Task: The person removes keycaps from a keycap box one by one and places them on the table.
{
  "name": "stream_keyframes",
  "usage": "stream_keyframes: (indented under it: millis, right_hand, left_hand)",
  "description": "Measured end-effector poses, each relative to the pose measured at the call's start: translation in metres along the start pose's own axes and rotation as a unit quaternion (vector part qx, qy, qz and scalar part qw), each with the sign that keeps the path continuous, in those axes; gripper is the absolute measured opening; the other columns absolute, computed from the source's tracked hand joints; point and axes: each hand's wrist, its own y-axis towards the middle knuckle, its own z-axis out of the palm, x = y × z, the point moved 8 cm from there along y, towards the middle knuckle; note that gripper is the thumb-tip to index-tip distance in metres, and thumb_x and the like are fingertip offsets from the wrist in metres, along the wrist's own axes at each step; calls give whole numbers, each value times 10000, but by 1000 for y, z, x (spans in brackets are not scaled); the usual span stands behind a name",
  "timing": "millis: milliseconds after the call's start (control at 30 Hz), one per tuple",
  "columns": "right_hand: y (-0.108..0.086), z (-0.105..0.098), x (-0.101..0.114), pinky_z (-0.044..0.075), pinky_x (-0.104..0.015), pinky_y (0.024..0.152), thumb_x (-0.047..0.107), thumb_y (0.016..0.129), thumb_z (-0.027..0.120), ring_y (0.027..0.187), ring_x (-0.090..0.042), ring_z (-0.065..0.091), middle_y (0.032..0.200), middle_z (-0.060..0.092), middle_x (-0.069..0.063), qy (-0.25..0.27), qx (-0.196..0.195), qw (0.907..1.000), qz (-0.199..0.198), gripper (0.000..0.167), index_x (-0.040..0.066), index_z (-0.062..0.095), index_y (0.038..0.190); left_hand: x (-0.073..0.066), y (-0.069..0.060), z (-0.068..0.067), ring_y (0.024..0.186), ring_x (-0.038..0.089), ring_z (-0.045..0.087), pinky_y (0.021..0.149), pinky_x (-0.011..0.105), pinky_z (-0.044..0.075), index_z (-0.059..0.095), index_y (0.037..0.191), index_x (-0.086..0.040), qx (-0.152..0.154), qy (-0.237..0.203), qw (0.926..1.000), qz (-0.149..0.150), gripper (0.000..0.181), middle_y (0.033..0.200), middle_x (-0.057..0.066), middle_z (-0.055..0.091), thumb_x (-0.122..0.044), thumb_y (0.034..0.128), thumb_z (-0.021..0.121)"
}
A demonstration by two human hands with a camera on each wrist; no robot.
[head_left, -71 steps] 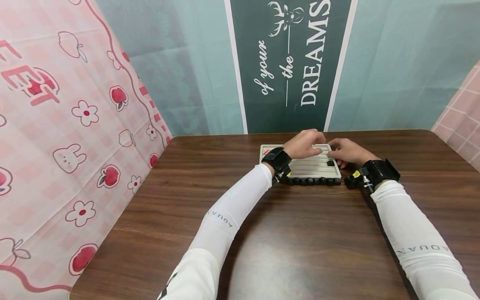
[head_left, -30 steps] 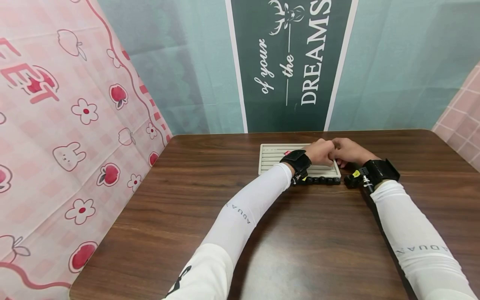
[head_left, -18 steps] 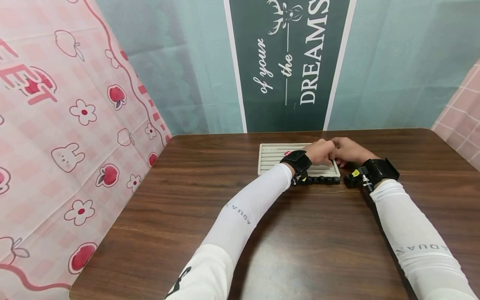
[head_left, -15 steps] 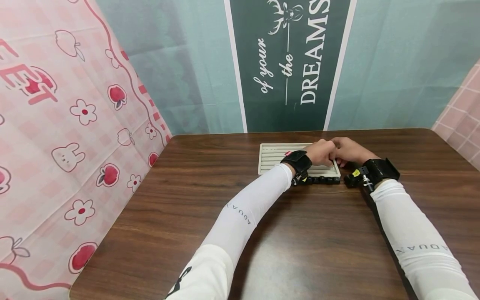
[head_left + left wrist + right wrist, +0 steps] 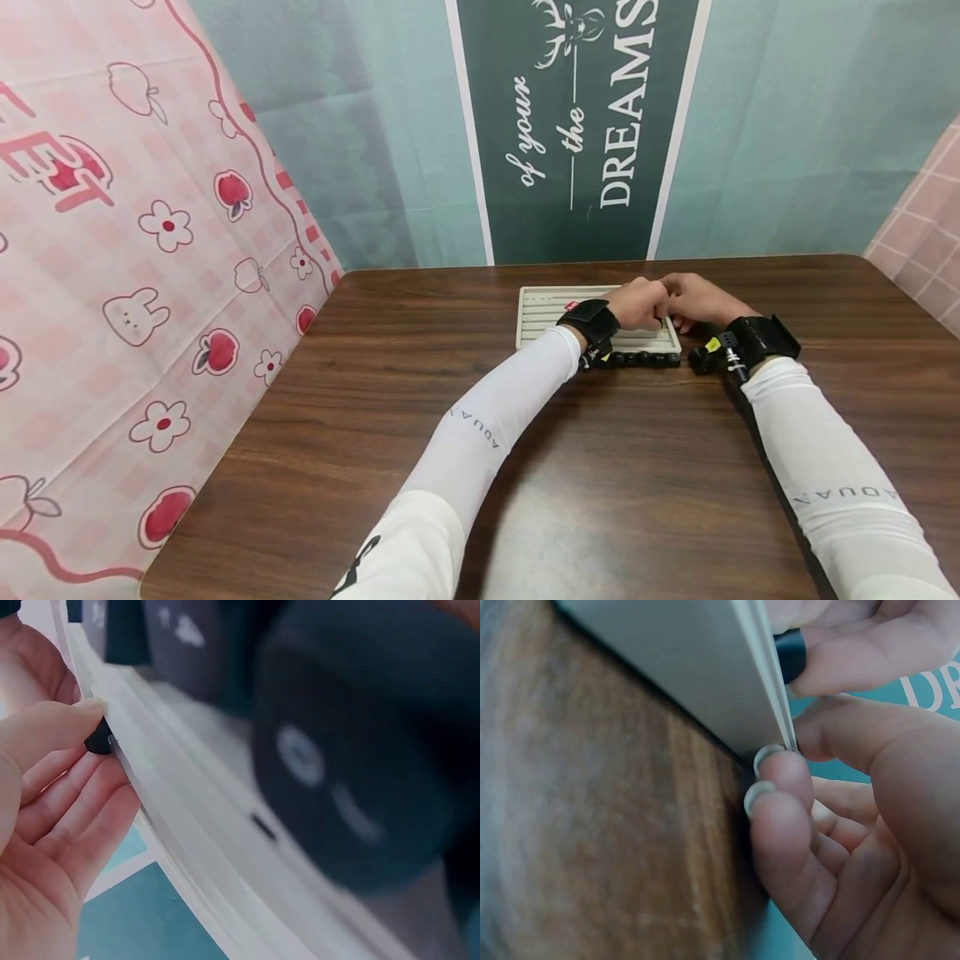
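A cream slotted tray [image 5: 547,321] lies near the table's far edge, with a row of black keycaps [image 5: 637,360] along its front side. Over its right end, my left hand [image 5: 637,302] pinches a black keycap [image 5: 99,739] between thumb and fingers, close above the slots. My right hand [image 5: 701,300] grips the tray's right edge. In the right wrist view its fingertips [image 5: 780,817] lie against the tray's side [image 5: 682,682], and the left hand's keycap shows beyond. White marks are visible on the blurred keycaps [image 5: 322,765] in the left wrist view.
The brown wooden table [image 5: 360,383] runs up to a teal curtain [image 5: 375,167] at the back. A pink patterned cloth [image 5: 172,333] hangs on the left. Black camera straps [image 5: 588,321] circle both wrists.
My left hand has moved right from above the tray's middle to its right end, where it now pinches the keycap close beside the right hand. The right hand stays at the tray's edge.
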Motion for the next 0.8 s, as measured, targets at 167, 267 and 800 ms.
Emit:
stream_keyframes:
  millis: [167,267,800]
  right_hand:
    - [3,-1,-2,511,-325,493,78,935,459,508,-153,566,651,565,-66,-104,-20,9999,-4,507,-147,341,1373]
    - [3,-1,-2,512,-326,492,78,929,465,503,-153,564,645,559,-62,-73,-15,10000,43,512,-143,341,1373]
    - [3,-1,-4,520,-336,517,224,979,524,521,-164,573,688,560,-66,-14,121,9998,155,588,-115,314,1411]
  left_hand:
    - [1,-2,-2,590,86,218,597,176,221,365,602,-153,-10,-17,9999,103,390,634,-34,245,-43,847,647]
    - [2,-3,-4,586,81,216,590,176,211,342,597,-161,-72,-23,9999,88,398,630,-39,238,-37,840,632]
    - [8,-11,-10,665,84,347,634,162,273,531,713,-131,-231,52,9997,15,187,750,-25,448,-40,860,603]
